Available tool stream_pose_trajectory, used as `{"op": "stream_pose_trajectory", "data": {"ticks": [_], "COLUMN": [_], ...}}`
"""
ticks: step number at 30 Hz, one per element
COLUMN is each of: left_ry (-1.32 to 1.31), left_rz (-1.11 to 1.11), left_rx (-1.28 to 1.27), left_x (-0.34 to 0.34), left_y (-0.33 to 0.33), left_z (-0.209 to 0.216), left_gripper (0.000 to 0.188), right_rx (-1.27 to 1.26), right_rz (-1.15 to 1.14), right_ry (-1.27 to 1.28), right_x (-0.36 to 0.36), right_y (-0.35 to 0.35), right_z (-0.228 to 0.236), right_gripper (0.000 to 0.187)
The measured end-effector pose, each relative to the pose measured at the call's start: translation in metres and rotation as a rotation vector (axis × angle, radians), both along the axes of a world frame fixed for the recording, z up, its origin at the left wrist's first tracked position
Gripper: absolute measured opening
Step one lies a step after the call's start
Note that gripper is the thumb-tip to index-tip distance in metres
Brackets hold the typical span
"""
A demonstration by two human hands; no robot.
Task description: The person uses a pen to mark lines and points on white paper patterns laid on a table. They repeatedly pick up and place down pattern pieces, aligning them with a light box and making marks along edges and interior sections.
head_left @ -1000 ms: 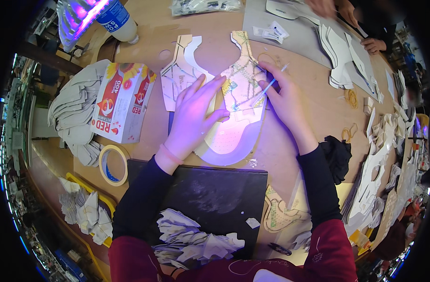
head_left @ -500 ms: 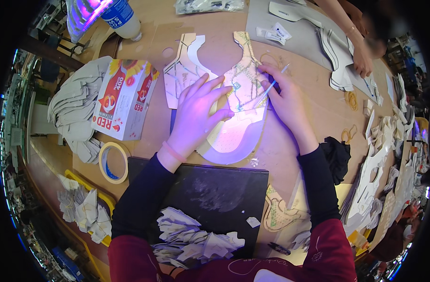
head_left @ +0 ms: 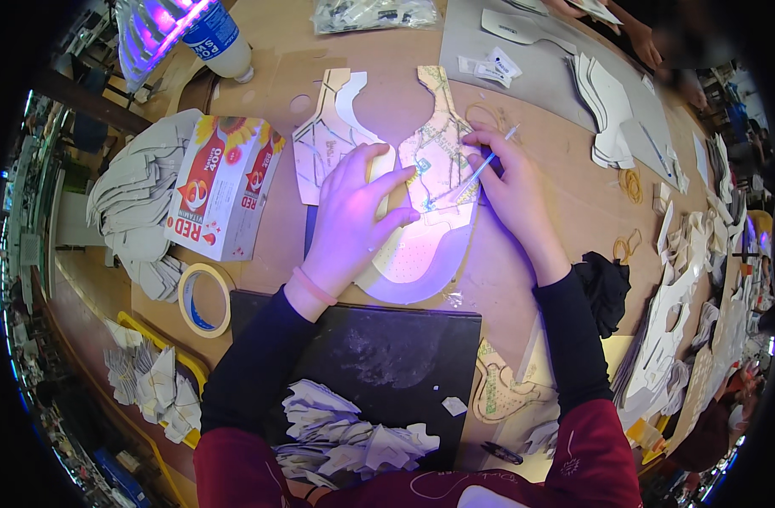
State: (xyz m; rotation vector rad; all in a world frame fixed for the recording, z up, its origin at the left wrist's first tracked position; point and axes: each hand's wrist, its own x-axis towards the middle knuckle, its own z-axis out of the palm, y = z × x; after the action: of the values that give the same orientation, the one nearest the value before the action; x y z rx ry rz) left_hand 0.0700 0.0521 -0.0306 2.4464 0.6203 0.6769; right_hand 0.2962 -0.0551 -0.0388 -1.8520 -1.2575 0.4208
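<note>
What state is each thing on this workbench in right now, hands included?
Left hand: flat, fingers spread, pressing on the shaped cut-out piece.
Right hand: closed around a thin pen.
Thin pen: tilted, tip on the piece.
Shaped cut-out piece: lying flat, lit violet.
Tape roll: lying flat.
Carton: closed, on its side.
Plastic bottle: lying down.
Black mat: flat, dusty.

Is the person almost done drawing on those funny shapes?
Hard to say. Done: the piece beside the one in hand already shows drawn lines. In hand: the left hand presses the middle piece flat while the right hand marks it with a pen. Left: a stack of plain pieces lies at the left, seemingly unmarked.
</note>
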Motion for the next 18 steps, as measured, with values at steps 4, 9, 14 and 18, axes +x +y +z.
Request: {"op": "stream_pose_trajectory", "data": {"ticks": [4,9,14,18], "left_ry": [-0.002,0.005,-0.024,-0.025], "left_rz": [0.0,-0.001,-0.005,-0.003], "left_rx": [-0.014,0.018,0.045,0.037], "left_x": [0.001,-0.001,0.0,0.0], "left_y": [-0.001,0.0,0.0,-0.001], "left_z": [0.005,0.003,0.001,0.004], "left_gripper": [0.05,0.05,0.047,0.046], "right_rx": [0.098,0.058,0.015,0.02], "right_rz": [-0.003,-0.026,-0.065,-0.034], "right_ry": [-0.002,0.033,0.083,0.036], "right_x": [0.001,-0.001,-0.003,0.0], "right_y": [0.0,0.0,-0.001,-0.002], "right_z": [-0.009,-0.006,0.001,-0.002], "right_gripper": [0.024,0.022,0.02,0.017]}}
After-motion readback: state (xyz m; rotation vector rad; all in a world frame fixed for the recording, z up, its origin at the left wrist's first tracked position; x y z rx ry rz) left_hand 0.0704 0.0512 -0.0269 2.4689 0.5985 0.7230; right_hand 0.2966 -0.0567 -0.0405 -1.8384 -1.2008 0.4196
